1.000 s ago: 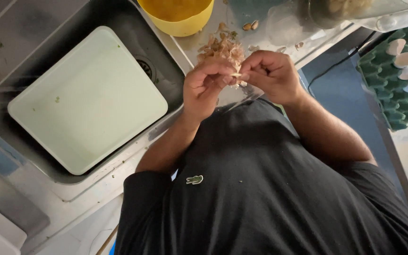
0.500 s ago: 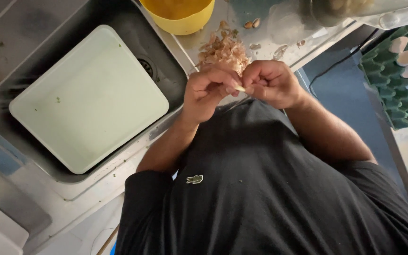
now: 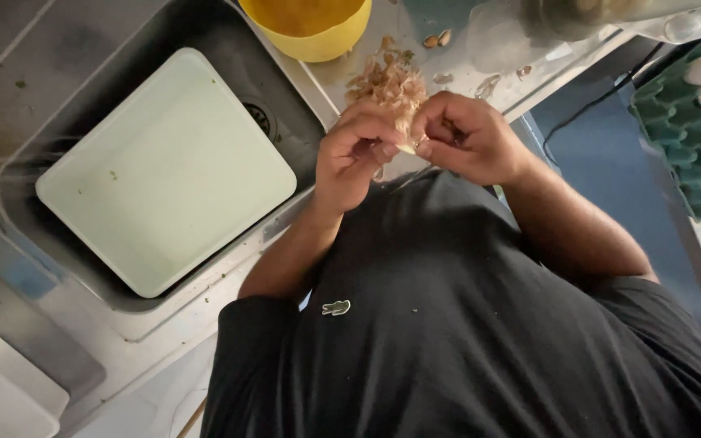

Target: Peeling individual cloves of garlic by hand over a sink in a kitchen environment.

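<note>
- My left hand point(image 3: 359, 154) and right hand point(image 3: 468, 138) meet in front of my chest, fingers curled in tight, pinching a small pale garlic clove point(image 3: 406, 148) between the fingertips of both.
- The clove sits right where the two hands touch, mostly covered by my fingers; only a sliver of it shows.
- Both grips are narrow, closed down on the clove, thumbs pressed close to it.
- Below the hands runs a steel counter point(image 3: 448, 65), with a heap of papery garlic skins point(image 3: 391, 85) just beyond my knuckles.
- A few loose cloves point(image 3: 437, 39) and scraps lie further along that counter.
- A yellow bowl point(image 3: 318, 36) stands at the counter's edge, near the skins.
- Beside it the steel sink point(image 3: 164, 32) holds a pale green square tray point(image 3: 164, 170) lying flat.
- On my right side, a green egg tray point(image 3: 691, 146) with a few pale shells in its cups, well apart from the hands.
- My black shirt point(image 3: 464, 324) fills the lower view.
</note>
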